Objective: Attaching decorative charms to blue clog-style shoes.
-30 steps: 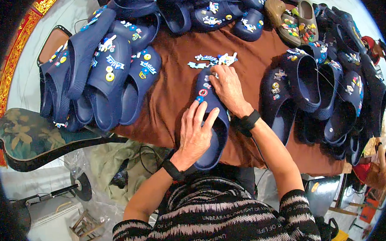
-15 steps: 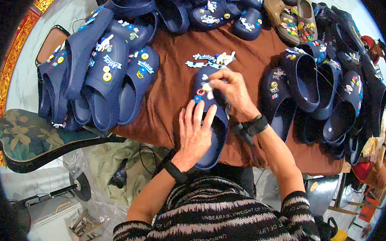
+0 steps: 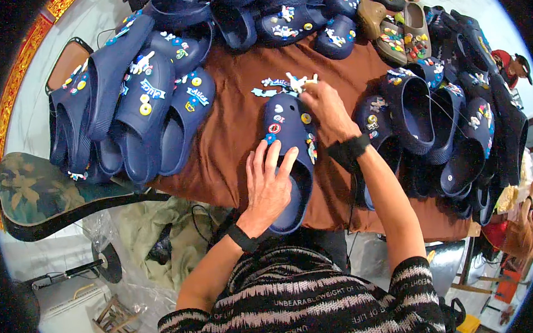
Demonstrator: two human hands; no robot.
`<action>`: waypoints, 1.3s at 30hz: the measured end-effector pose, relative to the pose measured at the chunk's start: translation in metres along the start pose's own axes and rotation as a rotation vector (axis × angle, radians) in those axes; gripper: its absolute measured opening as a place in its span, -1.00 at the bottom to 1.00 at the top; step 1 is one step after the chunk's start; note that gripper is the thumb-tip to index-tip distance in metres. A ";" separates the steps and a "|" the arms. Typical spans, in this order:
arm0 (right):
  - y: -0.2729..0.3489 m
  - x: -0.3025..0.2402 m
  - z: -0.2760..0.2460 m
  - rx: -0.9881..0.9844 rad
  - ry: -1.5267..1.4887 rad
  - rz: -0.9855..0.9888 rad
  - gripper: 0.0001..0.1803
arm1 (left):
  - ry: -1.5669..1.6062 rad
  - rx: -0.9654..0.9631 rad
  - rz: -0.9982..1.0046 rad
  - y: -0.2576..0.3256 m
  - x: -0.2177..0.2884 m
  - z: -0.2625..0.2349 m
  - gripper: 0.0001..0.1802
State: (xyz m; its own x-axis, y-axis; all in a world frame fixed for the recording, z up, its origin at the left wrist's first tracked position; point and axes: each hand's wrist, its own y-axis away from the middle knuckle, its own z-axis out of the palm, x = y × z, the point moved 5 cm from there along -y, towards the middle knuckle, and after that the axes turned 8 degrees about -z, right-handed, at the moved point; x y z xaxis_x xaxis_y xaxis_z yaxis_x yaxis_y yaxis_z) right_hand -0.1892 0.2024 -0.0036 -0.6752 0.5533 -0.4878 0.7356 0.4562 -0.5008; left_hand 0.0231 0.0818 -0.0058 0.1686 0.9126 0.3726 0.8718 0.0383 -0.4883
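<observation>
Left hand [image 3: 269,187] lying flat, fingers spread, pressing down on navy clog [image 3: 290,159] at near edge of brown tablecloth [image 3: 232,138]. Right hand [image 3: 329,112] reaching past clog toe, fingertips pinching white charm [image 3: 301,81] beside loose blue charms [image 3: 268,87]. Navy clog piles [image 3: 133,101] flanking beyond.

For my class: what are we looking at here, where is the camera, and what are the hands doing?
The camera sits on a person's head and looks down, so its fisheye lens bends the edges. No machine: two bare hands. The left hand presses flat on a navy clog lying on a brown cloth. The right hand is at the clog's toe, fingers around small charms there. More navy clogs with charms are piled at the left, the top and the right. One pair of tan clogs lies at the far side.
</observation>
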 end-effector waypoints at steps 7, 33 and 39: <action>0.047 -0.050 -0.008 -0.189 0.160 0.077 -0.75 | 0.020 -0.010 -0.013 -0.003 -0.001 -0.001 -0.31; 0.074 -0.057 -0.018 -0.403 -0.058 0.303 -0.32 | 0.034 -0.030 -0.015 -0.001 -0.001 0.001 -0.26; 0.087 -0.048 -0.008 -0.206 -0.210 0.305 -0.67 | 0.039 -0.032 -0.007 -0.003 0.000 0.001 -0.25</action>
State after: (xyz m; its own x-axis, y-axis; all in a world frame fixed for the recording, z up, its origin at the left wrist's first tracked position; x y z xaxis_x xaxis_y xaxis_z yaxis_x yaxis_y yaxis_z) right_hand -0.0923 0.2206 -0.0180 -0.4056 0.5403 -0.7372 0.8847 0.4349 -0.1680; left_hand 0.0203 0.0822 -0.0048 0.1794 0.8956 0.4070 0.8871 0.0315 -0.4605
